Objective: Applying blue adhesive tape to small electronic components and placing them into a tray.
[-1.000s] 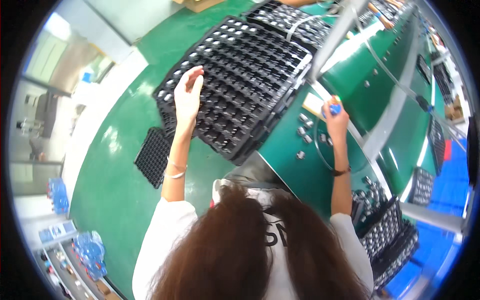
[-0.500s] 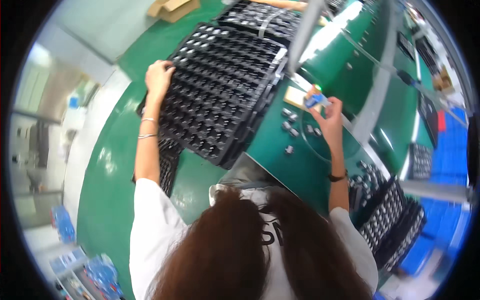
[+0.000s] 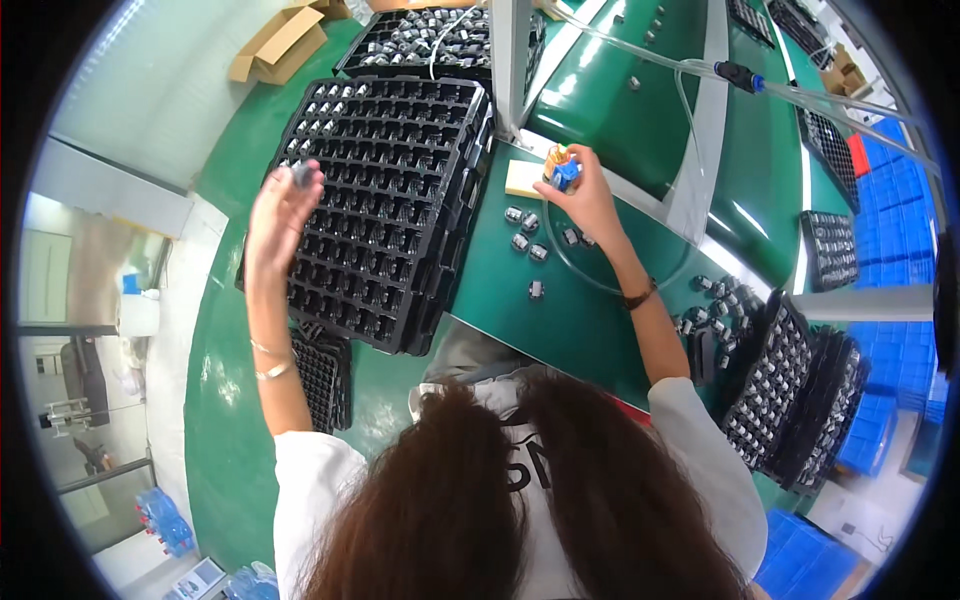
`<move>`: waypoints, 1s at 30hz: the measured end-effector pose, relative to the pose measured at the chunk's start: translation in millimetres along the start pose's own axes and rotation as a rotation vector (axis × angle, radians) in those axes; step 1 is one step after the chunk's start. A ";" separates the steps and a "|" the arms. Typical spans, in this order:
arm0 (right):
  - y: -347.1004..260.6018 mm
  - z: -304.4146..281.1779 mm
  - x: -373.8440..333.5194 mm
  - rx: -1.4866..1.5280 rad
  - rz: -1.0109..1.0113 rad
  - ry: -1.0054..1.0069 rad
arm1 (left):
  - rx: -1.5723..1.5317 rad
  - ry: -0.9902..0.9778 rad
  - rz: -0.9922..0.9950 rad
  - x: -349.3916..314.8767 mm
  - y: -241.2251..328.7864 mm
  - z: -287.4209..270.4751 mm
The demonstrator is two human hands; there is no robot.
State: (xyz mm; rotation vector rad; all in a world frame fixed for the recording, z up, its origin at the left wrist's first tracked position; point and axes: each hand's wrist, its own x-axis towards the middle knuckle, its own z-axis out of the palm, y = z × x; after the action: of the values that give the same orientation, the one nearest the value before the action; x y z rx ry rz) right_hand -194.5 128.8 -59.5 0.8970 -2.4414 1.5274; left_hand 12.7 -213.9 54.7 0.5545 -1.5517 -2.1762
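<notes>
My left hand [image 3: 278, 222] hovers over the left edge of a black compartment tray [image 3: 425, 270]. Its fingertips pinch a small dark grey part [image 3: 302, 174]. The tray's far-left pockets hold small silver-and-black parts [image 3: 322, 108]. Above the green table, the fingers of my right hand [image 3: 588, 200] close around a small blue-and-orange object [image 3: 564, 172], whose exact kind I cannot make out. Beside that hand lies a pale yellow block [image 3: 523, 178]. Several small silver-and-black parts [image 3: 529, 221] sit loose just nearer, and one [image 3: 536, 290] lies apart from them.
Behind the tray stands another tray full of parts [image 3: 415, 42]. A grey post [image 3: 508, 70] rises near the table's far edge, with clear tubing [image 3: 690, 120] looping to the right. Filled trays [image 3: 770, 385] and loose parts are at the right. An open cardboard box [image 3: 280, 45] sits far left.
My left hand has left the tray's edge and now holds a small grey part. My right hand still grips the blue-and-orange object. The whole view has shifted.
</notes>
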 end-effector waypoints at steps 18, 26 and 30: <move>138.3 -41.1 134.2 -0.346 0.162 0.310 | -0.601 -0.187 -0.490 -117.1 -112.0 165.7; 0.6 -48.2 50.9 0.624 0.428 0.098 | -0.363 -0.148 -0.267 -87.8 -131.4 184.1; -73.9 -33.3 -10.9 0.868 0.317 -0.176 | -0.244 -0.145 -0.173 -87.8 -129.5 186.3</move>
State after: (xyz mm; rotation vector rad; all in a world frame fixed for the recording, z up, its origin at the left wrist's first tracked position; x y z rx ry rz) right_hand -152.1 138.6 9.7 0.7681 -2.0459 2.8263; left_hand -26.6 18.7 -4.8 0.4772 -1.3213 -2.5418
